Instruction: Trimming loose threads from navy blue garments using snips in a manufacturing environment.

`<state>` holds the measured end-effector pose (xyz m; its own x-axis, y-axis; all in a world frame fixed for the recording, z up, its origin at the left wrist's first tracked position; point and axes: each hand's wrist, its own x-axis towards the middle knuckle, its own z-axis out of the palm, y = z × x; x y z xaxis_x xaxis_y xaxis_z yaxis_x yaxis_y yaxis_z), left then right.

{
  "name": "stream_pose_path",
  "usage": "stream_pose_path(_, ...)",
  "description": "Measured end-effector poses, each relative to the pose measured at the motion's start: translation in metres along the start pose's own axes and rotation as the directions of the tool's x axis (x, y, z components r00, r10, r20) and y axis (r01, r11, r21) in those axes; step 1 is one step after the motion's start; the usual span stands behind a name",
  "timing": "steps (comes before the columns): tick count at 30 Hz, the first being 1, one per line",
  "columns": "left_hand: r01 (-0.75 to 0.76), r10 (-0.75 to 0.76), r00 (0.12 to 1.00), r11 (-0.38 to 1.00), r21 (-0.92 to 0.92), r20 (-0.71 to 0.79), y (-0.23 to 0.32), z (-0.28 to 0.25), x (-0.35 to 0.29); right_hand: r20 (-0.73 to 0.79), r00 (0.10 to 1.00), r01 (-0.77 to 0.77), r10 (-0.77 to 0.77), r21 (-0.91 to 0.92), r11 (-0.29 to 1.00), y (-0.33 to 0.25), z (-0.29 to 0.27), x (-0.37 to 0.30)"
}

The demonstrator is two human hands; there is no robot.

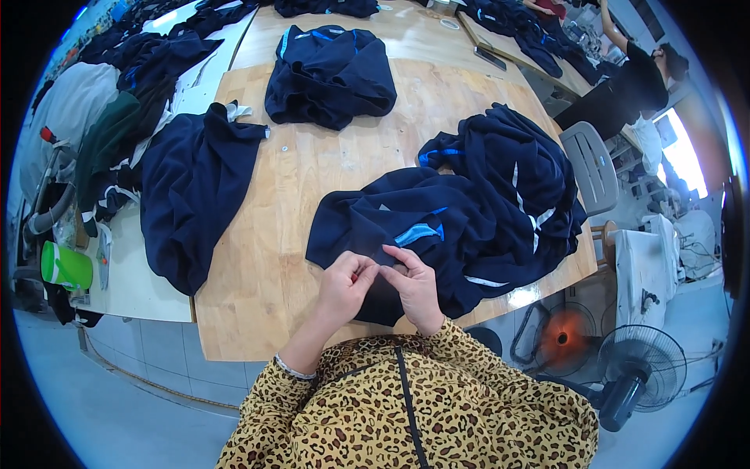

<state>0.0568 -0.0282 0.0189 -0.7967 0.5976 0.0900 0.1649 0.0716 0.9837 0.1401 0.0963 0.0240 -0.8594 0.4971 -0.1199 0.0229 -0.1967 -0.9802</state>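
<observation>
Near the front edge of the table, my left hand (344, 286) and my right hand (416, 288) meet with their fingertips pinched together. A small red spot shows among the left fingers. What the fingertips hold, if anything, is too small to make out. Just beyond and partly beneath them spreads a navy garment (367, 211) with a bright blue patch (418, 233) on it. Another crumpled navy garment (508, 148) adjoins it on the right, with white tape (535, 223) lying across its folds.
More navy garments lie on the wooden table (258, 273), including a folded bundle (332, 78) at the back and one garment (195, 187) on the left. Further left stands a green container (66, 266). On the right are a grey chair (590, 168), a fan (637, 367) and another person (637, 90).
</observation>
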Motion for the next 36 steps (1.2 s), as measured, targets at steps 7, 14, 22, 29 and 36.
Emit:
stream_pose_path(7,-0.125,0.127,0.992,0.981,0.151,-0.007,0.021,0.007,-0.004,0.000,0.988,0.155,-0.155,0.001,0.988,0.012,-0.004,0.003)
stream_pose_path(14,-0.208,0.229,0.973,0.871,0.445,0.006,0.018,-0.009,-0.009,0.078,0.954,-0.285,0.290,0.543,0.790,0.000,-0.013,0.006)
stream_pose_path(22,-0.314,0.353,0.934,0.745,0.588,0.051,0.027,-0.001,-0.012,0.133,0.945,-0.312,0.298,0.633,0.708,0.005,-0.015,0.002)
stream_pose_path(29,-0.323,0.378,0.925,0.713,0.623,0.047,0.024,0.002,-0.010,0.148,0.939,-0.331,0.312,0.640,0.693,0.007,-0.016,0.001)
stream_pose_path(36,-0.314,0.355,0.933,0.711,0.630,0.064,0.023,0.003,-0.009,0.159,0.940,-0.330,0.301,0.637,0.696,0.008,-0.016,0.000)
